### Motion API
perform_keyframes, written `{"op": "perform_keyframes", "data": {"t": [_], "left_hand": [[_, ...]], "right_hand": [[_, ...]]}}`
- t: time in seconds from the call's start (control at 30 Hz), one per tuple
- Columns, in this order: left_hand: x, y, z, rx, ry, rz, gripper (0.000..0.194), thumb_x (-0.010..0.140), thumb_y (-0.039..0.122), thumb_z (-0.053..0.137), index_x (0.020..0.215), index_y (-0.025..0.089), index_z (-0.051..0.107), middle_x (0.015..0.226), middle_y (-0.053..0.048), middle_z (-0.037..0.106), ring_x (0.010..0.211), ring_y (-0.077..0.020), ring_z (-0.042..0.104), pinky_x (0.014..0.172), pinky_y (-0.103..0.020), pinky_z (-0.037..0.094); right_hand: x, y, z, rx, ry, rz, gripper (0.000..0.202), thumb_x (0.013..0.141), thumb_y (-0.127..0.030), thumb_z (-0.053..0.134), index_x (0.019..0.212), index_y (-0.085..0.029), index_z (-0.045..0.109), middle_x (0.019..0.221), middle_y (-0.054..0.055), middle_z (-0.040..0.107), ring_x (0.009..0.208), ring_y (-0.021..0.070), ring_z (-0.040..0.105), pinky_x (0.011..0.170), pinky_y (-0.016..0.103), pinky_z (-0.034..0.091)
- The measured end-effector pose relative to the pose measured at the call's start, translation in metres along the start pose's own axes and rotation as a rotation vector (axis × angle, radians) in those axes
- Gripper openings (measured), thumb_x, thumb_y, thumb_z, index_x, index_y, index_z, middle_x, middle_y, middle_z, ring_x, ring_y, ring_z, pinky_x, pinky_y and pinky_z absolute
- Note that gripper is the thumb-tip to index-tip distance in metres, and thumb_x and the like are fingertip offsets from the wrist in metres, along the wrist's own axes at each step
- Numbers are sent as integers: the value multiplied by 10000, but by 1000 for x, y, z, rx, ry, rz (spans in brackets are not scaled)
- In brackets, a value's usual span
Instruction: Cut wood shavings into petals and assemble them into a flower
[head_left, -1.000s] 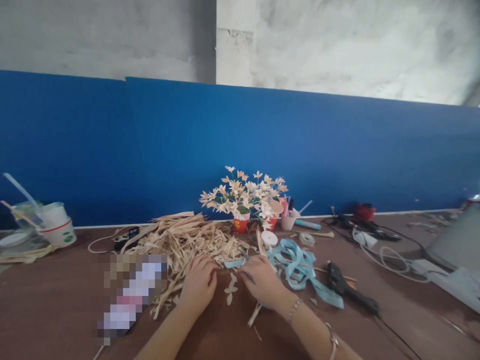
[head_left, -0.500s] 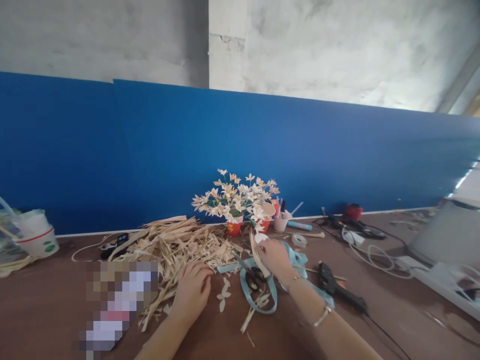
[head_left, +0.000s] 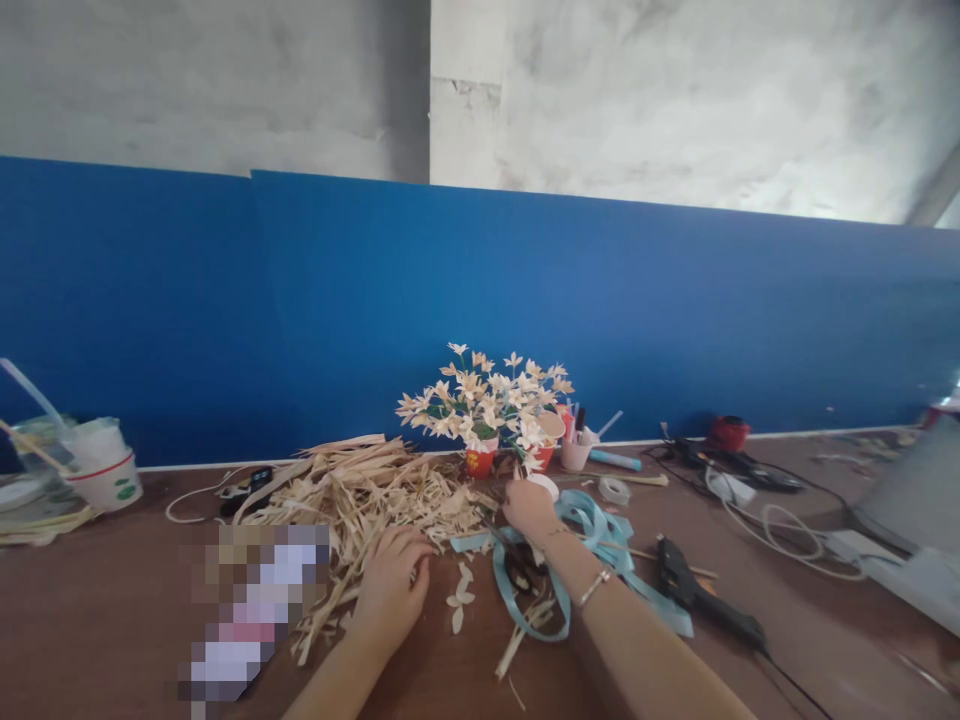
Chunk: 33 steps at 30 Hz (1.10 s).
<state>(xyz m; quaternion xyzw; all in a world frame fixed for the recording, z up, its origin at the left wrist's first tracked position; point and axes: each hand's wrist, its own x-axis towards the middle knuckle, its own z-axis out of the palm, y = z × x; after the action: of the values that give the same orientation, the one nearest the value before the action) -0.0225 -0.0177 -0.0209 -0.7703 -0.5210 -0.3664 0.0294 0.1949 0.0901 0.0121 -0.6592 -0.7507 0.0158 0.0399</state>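
My left hand (head_left: pixel 394 585) rests palm down at the near right edge of a pile of dried husk strips (head_left: pixel 375 490). Its fingers are loosely bent and apart, with nothing seen in them. Reaching forward, my right hand (head_left: pixel 529 510) has its fingers drawn together beside a white round item (head_left: pixel 543 486), just before the potted flowers. What those fingers hold, if anything, is hidden. Below that wrist lie scissors (head_left: pixel 525 565), partly covered, and a looped light blue ribbon (head_left: pixel 562 620). Pale petal-shaped pieces (head_left: pixel 460 600) lie between my hands.
Husk flowers (head_left: pixel 487 390) stand in a red pot (head_left: pixel 481 460) at the back. A pen cup (head_left: pixel 574 455), tape roll (head_left: pixel 614 490) and glue gun (head_left: pixel 697 595) are to the right, with cables and a power strip (head_left: pixel 900 580). A white cup (head_left: pixel 109 482) is at far left.
A pale husk strip seen at my right hand is no longer visible there. That hand has turned and moved slightly forward. My left hand stays by the pile; the whole view has shifted a little.
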Motion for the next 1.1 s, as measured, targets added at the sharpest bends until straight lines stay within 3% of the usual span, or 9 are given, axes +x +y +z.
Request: {"op": "perform_keyframes", "data": {"t": [0.17, 0.27, 0.43, 0.57, 0.73, 0.87, 1.0, 1.1], "left_hand": [[1, 2, 0, -16, 7, -13, 226, 757, 99, 450, 780, 219, 640, 859, -48, 666, 922, -222, 555, 849, -425, 409], [0, 1, 3, -22, 0, -10, 224, 757, 102, 448, 786, 218, 637, 863, -50, 666, 927, -224, 554, 850, -427, 407], [-1, -1, 4, -27, -20, -12, 225, 758, 106, 449, 804, 221, 637, 881, -46, 664, 941, -223, 552, 863, -429, 401], [-1, -1, 4, -19, -11, -21, 214, 764, 113, 455, 799, 218, 637, 885, -47, 665, 947, -226, 554, 871, -432, 396], [0, -4, 4, -32, 20, -44, 214, 763, 118, 461, 855, 199, 636, 886, -58, 668, 898, -219, 576, 823, -402, 433], [2, -4, 3, -71, 35, -74, 218, 777, 153, 463, 885, 192, 648, 875, -65, 677, 871, -224, 585, 803, -398, 440], [1, -4, 5, -190, 39, -129, 206, 800, 223, 457, 845, 187, 655, 844, -64, 678, 831, -211, 593, 775, -351, 446], [1, -3, 8, -331, -40, -248, 274, 827, 307, 419, 733, 178, 642, 707, -40, 658, 695, -181, 587, 660, -282, 446]], "right_hand": [[-2, 17, -4, 197, -9, -103, 199, 736, -203, 520, 832, -191, 694, 839, 31, 701, 797, 146, 618, 672, 200, 414], [3, 23, -2, 281, -30, -120, 177, 723, -190, 537, 800, -169, 694, 799, 32, 704, 747, 136, 612, 638, 188, 409], [14, 22, 3, 394, -78, -92, 248, 808, -198, 437, 861, -163, 677, 727, 15, 708, 627, 102, 602, 550, 167, 401], [13, 19, 1, 392, -64, -39, 231, 753, -147, 464, 804, -157, 690, 698, 26, 701, 641, 117, 609, 566, 177, 399], [-8, 9, -3, 337, 28, 34, 235, 695, -127, 482, 812, -172, 681, 837, 61, 690, 810, 181, 605, 657, 237, 388], [-26, -2, -5, 352, 67, 56, 214, 731, -179, 459, 826, -166, 650, 831, 70, 679, 776, 184, 601, 619, 242, 371], [-44, -22, -5, 393, 75, 18, 220, 722, -140, 463, 874, -178, 617, 798, 42, 675, 734, 154, 601, 599, 215, 358], [-63, -45, 0, 429, 131, -99, 236, 742, -116, 449, 916, -192, 591, 761, 34, 668, 711, 153, 604, 599, 216, 353]]}}
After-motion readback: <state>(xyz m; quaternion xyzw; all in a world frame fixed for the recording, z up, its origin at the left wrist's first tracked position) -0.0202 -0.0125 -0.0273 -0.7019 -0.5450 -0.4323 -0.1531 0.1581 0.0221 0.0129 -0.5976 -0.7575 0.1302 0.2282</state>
